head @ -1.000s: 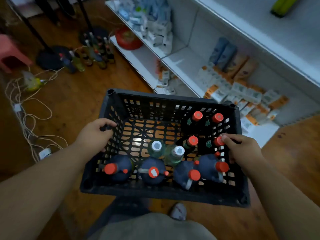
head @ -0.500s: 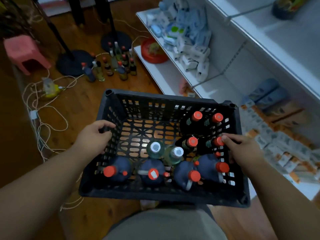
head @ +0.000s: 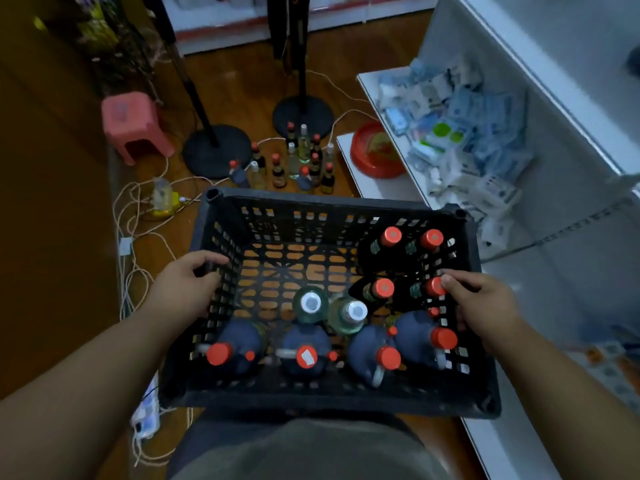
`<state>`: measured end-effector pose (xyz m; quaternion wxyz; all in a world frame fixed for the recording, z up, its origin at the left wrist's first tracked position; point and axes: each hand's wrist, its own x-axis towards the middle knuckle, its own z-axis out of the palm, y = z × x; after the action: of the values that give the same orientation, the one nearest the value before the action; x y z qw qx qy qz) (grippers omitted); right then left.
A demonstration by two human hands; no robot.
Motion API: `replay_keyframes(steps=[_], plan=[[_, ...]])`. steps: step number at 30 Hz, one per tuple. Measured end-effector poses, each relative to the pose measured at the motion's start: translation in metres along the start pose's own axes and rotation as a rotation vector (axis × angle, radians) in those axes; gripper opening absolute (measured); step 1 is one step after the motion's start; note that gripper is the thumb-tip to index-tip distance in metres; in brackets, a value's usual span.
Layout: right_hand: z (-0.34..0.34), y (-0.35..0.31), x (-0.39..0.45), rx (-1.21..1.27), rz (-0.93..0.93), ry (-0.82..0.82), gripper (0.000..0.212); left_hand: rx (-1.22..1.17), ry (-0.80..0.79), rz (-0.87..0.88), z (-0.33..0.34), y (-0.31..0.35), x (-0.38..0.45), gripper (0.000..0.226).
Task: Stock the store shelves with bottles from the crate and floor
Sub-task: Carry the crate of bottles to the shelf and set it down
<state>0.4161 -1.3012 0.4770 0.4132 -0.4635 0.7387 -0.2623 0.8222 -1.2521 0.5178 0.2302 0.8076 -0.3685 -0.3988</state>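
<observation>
I carry a black slatted plastic crate (head: 311, 202) in front of my body, off the floor. My left hand (head: 183, 289) grips its left wall and my right hand (head: 481, 306) grips its right wall. Inside stand several dark blue jugs with red caps (head: 304, 351) along the near side, two clear bottles with white caps (head: 311, 304) in the middle, and several dark bottles with red caps (head: 391, 237) at the right. More bottles (head: 298, 161) stand in a cluster on the wooden floor beyond the crate. White store shelves (head: 377, 188) run along the right.
A red bowl (head: 374, 154) and piled packets (head: 457, 133) lie on the shelves. Two black round stand bases (head: 216, 150) sit on the floor near the floor bottles. A pink stool (head: 133, 124) is at left, with white cables (head: 131, 244) and a power strip (head: 147, 414) trailing along the floor.
The view has swung left along the aisle: the floor bottles, stand bases and stool have come closer and more central. Both hands keep the same grip on the crate.
</observation>
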Motion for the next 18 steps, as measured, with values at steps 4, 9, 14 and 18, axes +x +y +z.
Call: replay_keyframes(steps=[4,9,14,18], plan=[[0.033,-0.052,0.045,-0.029,-0.01,0.03,0.014,0.016,-0.006,-0.003,-0.019,0.015,0.075,0.029],[0.081,-0.102,0.1,-0.008,0.039,0.083,0.017,0.005,-0.066,0.023,-0.049,0.04,0.186,0.031],[0.111,-0.134,0.15,0.017,0.078,0.107,0.015,0.061,-0.114,0.038,-0.072,0.08,0.268,0.032],[0.124,-0.148,0.203,0.043,0.099,0.113,0.016,0.089,-0.131,0.058,-0.068,0.113,0.322,0.033]])
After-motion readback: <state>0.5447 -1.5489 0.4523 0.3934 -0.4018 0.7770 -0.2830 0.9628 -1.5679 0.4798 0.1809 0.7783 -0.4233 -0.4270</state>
